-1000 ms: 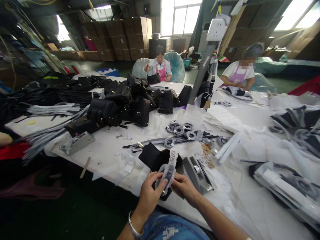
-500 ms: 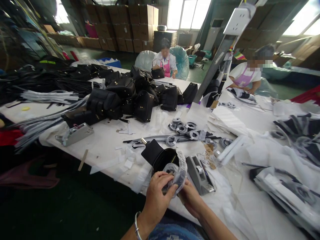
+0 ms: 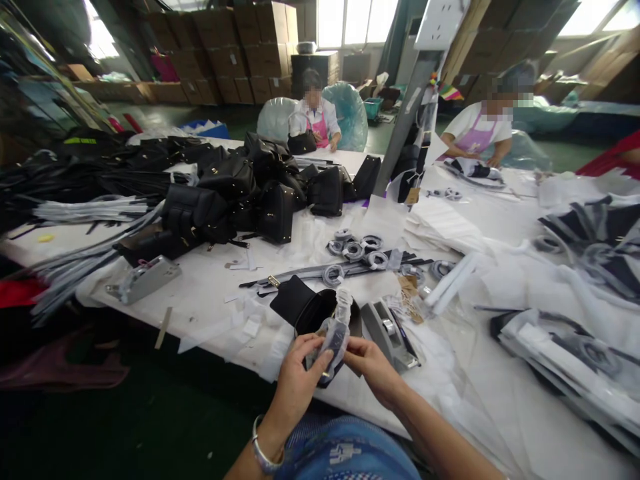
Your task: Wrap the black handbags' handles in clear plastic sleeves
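A small black handbag [image 3: 294, 300] stands on the white table just beyond my hands, its flap lifted back to the left with a gold clasp [image 3: 273, 281] at the tip. Its curved handle [image 3: 340, 330], wrapped in clear plastic, rises at the front. My left hand [image 3: 300, 365] is closed on the left of this handle, thumb across its lower part. From the right, the fingers of my right hand [image 3: 371, 365] pinch the handle's edge. A grey tape dispenser [image 3: 389, 328] sits right of the bag. What lies inside the bag is mostly hidden.
Several plastic-wrapped strap coils [image 3: 353, 251] lie beyond the bag. A heap of black handbags [image 3: 227, 177] covers the table's far left. Another tape dispenser [image 3: 145, 279] is near the left edge. A post [image 3: 407, 120] rises from the table. Two people sit across it.
My right hand has come out from behind the handle to its right side. The wrapped handle now stands more upright, and the view has shifted slightly.
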Motion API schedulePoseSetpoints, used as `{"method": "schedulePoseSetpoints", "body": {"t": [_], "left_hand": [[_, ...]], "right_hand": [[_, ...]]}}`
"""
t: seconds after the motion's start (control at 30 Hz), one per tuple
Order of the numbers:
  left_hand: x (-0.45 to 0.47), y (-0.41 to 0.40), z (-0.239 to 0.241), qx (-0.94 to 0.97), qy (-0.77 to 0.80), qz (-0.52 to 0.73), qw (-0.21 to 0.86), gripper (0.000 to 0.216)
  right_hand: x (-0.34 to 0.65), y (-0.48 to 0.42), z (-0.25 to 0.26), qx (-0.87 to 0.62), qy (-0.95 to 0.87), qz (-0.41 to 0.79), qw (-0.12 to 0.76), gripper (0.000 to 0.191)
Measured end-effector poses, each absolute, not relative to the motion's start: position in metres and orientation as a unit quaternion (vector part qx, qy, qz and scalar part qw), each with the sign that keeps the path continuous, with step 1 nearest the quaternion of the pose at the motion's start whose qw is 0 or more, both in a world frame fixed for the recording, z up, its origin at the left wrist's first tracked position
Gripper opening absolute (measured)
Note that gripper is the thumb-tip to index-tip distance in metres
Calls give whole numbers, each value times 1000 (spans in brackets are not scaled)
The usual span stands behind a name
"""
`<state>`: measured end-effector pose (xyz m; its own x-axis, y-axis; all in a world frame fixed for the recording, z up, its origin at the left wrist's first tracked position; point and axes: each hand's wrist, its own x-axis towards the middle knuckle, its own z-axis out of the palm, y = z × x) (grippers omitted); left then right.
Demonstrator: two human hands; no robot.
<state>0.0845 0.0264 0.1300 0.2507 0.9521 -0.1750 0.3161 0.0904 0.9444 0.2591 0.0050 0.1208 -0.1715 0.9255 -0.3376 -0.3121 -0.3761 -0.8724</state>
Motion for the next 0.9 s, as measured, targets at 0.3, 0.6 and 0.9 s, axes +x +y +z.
{"method": "schedulePoseSetpoints", "body": {"t": [0.3, 0.6, 0.9], "left_hand": [[89, 29, 138, 655, 506, 306, 470, 25], [87, 30, 137, 668, 487, 308, 471, 22], [83, 31, 140, 693, 475, 312, 444, 18]], "right_hand": [[259, -3, 130, -429, -317, 687, 493, 36], [250, -3, 127, -456, -295, 674, 501, 34], [244, -1, 135, -482, -262, 675, 494, 39]]}}
